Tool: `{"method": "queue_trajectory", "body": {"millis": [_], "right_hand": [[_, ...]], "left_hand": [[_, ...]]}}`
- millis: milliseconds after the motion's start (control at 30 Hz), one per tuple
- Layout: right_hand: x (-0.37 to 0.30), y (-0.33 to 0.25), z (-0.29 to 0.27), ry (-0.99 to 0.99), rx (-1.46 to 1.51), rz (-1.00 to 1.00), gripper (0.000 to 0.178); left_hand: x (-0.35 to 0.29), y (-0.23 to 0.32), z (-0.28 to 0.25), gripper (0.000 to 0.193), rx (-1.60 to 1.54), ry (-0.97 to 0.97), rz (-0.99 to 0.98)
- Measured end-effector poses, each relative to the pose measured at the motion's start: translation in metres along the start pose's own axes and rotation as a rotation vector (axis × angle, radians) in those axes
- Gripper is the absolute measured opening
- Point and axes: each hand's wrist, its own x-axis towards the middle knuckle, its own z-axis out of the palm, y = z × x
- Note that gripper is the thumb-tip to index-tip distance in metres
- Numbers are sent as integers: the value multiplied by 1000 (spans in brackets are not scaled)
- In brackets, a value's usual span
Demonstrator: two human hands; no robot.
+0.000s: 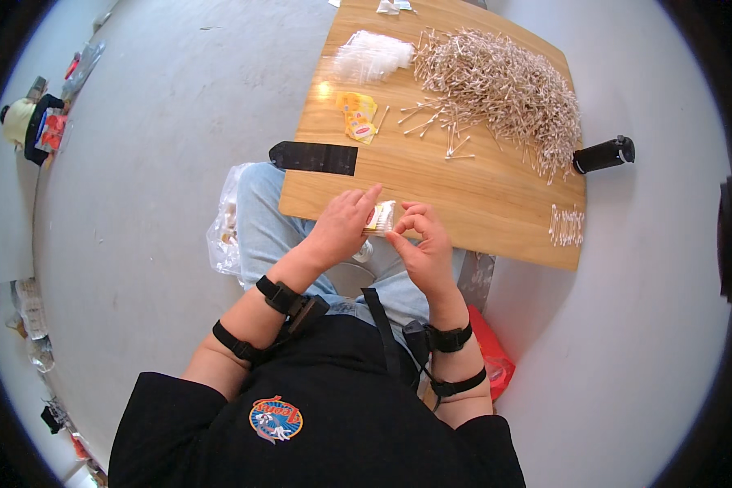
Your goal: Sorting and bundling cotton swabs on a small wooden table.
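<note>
Over the table's near edge, my left hand point(343, 226) holds a small see-through pack of cotton swabs point(386, 218), its palm and fingers covering the pack's left part. A yellow and red label shows inside the pack, beside the white swab tips. My right hand point(424, 250) is at the pack's right end, thumb and index finger pinched together on its lower corner. Its other fingers are curled. Further up the table are yellow label cards point(358, 114), with a stack of see-through plastic sleeves point(372, 57) behind them.
A large heap of loose cotton swabs point(504, 85) covers the table's point(464, 199) far right. A short row of swabs point(566, 225) lies near the right corner. A black strip point(315, 158) overhangs the left edge. A black bottle point(603, 154) stands beyond the right edge.
</note>
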Motion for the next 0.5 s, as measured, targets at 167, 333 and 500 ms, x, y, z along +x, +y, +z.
{"method": "queue_trajectory", "body": {"millis": [167,333,500], "right_hand": [[1,-11,-13,-19,-11,33,14],[7,-13,-28,-95,-184,-113,17],[16,-11,-44,-223,-242,-176,19]], "left_hand": [[-1,0,0,65,-112,-26,12],[-5,-1,-4,59,-305,-163,18],[5,11,-24,45,-629,-483,-60]]}}
